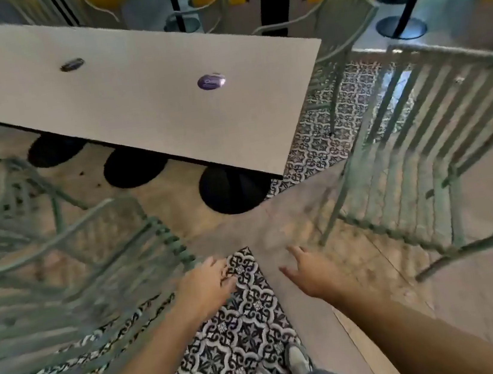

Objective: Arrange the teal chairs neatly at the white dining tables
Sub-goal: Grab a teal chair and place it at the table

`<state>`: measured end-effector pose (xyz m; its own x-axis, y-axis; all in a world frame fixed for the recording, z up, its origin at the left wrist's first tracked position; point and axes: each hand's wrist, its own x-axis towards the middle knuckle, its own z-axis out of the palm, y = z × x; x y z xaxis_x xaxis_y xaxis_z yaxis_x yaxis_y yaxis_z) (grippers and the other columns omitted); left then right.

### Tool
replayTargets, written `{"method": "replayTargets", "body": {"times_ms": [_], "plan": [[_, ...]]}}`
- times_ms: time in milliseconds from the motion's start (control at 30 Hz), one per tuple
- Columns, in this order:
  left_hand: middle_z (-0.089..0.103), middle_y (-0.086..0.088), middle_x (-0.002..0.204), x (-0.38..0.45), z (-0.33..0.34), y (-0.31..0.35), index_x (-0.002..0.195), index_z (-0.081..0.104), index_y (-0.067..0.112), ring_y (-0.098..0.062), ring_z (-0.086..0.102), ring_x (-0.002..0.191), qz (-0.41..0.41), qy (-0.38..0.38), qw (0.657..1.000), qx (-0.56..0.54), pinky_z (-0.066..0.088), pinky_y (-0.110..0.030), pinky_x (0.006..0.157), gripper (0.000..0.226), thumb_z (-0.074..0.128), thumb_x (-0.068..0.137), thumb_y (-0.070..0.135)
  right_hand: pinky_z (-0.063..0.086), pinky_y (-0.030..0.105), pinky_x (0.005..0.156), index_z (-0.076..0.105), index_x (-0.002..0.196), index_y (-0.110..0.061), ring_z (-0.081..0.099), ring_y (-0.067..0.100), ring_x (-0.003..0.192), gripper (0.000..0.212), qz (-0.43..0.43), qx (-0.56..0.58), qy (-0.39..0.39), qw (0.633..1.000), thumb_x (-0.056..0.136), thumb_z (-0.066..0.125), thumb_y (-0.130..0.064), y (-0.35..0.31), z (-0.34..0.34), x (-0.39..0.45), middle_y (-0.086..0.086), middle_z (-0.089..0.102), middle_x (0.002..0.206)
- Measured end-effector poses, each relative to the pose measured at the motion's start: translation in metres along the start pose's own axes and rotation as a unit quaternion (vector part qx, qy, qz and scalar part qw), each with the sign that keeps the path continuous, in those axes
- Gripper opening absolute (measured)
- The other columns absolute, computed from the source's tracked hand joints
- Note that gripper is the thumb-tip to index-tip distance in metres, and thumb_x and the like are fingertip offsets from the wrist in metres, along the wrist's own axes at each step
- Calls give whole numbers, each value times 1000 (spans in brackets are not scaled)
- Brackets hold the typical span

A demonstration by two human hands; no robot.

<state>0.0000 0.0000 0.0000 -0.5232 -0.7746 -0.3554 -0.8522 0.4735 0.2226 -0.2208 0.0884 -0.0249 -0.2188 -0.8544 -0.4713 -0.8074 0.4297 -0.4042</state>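
Shoes (282,370) are standing on the patterned tile strip (228,346) at the bottom of my view, and that strip is running forward between two chairs. Both my hands are reaching out over it, holding nothing. My left hand (204,289) is hanging with fingers loosely bent, just beside the rear corner of the near left chair (70,266). My right hand (308,273) is spreading its fingers apart, pointing toward the slatted chair on the right (417,158), which is sitting well apart from the table and turned at an angle to it.

Everything is blurring, so I am judging that my head is swinging quickly, and that is the first risk: grabbing a chair frame off-centre and pinching a finger between slats. If I am dragging the right chair by one corner, it may be twisting and scraping the floor, or a leg may be catching where the beige floor (275,224) meets the tiles.

Farther on, the white table (139,100) is resting on black round bases (233,188); pushing a chair in too hard could be knocking its front legs into a base. Beyond the table's far corner another chair (339,20) is waiting, also askew.
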Motion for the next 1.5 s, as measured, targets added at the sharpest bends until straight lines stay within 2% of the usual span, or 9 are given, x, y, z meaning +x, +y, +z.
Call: {"method": "replayTargets", "body": {"times_ms": [333, 600, 800, 900, 1000, 1067, 1100, 1333, 1500], "plan": [[49, -2, 134, 27, 65, 112, 133, 47, 20, -22, 46, 124, 277, -124, 933, 195, 38, -37, 103, 48, 39, 95, 49, 38, 40, 106, 28, 148, -21, 38, 28, 133, 63, 251, 117, 44, 960, 95, 39, -53, 128, 48, -109, 7, 38, 148], [48, -2, 133, 40, 88, 227, 136, 43, 21, -24, 46, 123, 348, -153, 909, 173, 42, -40, 99, 50, 44, 93, 45, 36, 36, 105, 29, 149, -21, 39, 25, 133, 61, 350, 182, 119, 911, 96, 41, -50, 195, 56, -175, 6, 39, 150], [43, -8, 144, 52, 103, 328, 141, 44, 15, -25, 43, 131, 244, -206, 947, -32, 34, -36, 107, 53, 53, 95, 38, 38, 37, 102, 34, 146, -20, 42, 24, 131, 57, 392, 302, 214, 842, 96, 44, -47, 261, 36, -207, 6, 42, 146], [52, -7, 131, 56, 104, 383, 131, 53, 14, -21, 50, 118, 161, -228, 945, -172, 40, -35, 100, 40, 54, 96, 33, 38, 35, 102, 39, 143, -20, 45, 21, 129, 54, 399, 353, 260, 805, 96, 45, -46, 299, 27, -228, 4, 46, 144], [60, -7, 109, 66, 106, 447, 102, 59, 18, -20, 56, 99, 32, -274, 890, -364, 44, -33, 81, 13, 51, 98, 27, 41, 35, 99, 51, 127, -22, 51, 18, 117, 35, 412, 538, 336, 655, 98, 46, -41, 339, 3, -244, 3, 55, 131], [63, -8, 108, 79, 111, 486, 104, 60, 16, -22, 60, 98, -9, -288, 862, -417, 48, -32, 76, 16, 52, 97, 27, 42, 43, 102, 53, 113, -23, 54, 22, 113, 21, 408, 631, 374, 544, 99, 45, -37, 366, -16, -248, 4, 58, 120], [63, -7, 108, 87, 116, 507, 108, 60, 14, -21, 62, 98, -17, -293, 855, -428, 49, -32, 75, 20, 52, 96, 28, 42, 46, 103, 54, 113, -21, 54, 23, 112, 22, 408, 641, 384, 525, 100, 44, -35, 382, -26, -248, 5, 59, 119], [62, -4, 100, 164, 144, 653, 104, 61, 13, -17, 61, 87, -47, -290, 811, -506, 49, -31, 73, 16, 51, 97, 24, 47, 37, 95, 58, 111, -20, 60, 19, 104, 19, 404, 649, 433, 478, 100, 45, -29, 527, -105, -235, 3, 63, 111], [60, -5, 103, 233, 142, 749, 102, 60, 14, -16, 58, 87, -33, -263, 826, -497, 47, -30, 73, 17, 47, 98, 25, 48, 39, 93, 61, 101, -19, 62, 20, 103, 18, 403, 661, 425, 469, 99, 48, -31, 639, -191, -217, 4, 65, 109]]}}
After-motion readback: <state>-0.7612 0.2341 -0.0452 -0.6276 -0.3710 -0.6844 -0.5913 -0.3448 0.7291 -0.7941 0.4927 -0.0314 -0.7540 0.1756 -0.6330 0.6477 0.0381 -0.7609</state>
